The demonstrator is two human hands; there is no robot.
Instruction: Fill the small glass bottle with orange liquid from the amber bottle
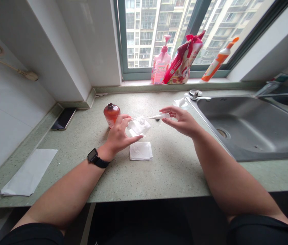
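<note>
Two bottles stand open on the counter (174,177), well back from its front edge: a red bottle (112,112) and a clear bottle (142,122). The left hand (118,134) spreads its fingers wide about the clear one; whether they grip, I can't tell. The right hand (181,119) pinches a white nozzle (161,116), unattached; how full the clear bottle is remains unclear

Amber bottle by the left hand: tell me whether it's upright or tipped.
Upright: the amber bottle stands on the countertop, neck pointing up.
</note>
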